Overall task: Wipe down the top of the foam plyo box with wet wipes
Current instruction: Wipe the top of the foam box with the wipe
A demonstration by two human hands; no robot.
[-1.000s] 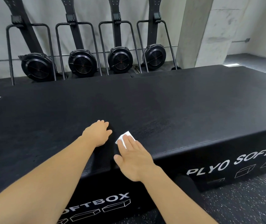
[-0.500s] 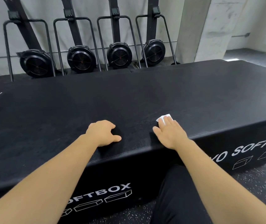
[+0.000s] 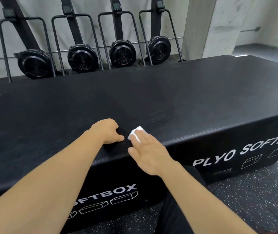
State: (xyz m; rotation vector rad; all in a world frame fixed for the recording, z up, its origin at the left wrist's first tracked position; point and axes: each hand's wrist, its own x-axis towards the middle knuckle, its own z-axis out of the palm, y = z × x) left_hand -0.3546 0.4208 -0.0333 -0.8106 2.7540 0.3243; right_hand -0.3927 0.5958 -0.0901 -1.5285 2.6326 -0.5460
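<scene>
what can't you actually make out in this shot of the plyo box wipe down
All in the head view:
- Most of the wet wipe: the right hand lies flat over it, so only one white corner shows.
- The lettering on the plyo box: its front words are cut by the left arm and the right frame edge.
- The left hand: its curled fingertips are hidden by the hand itself.
- The small rower screens up top: too small to read.

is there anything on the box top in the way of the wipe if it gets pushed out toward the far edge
Nothing visible. The wet wipe lies flat under the right hand near the front edge of the plyo box, and the top beyond it is bare to the far edge. The left hand rests just beside it, to the left, off that path.
</scene>
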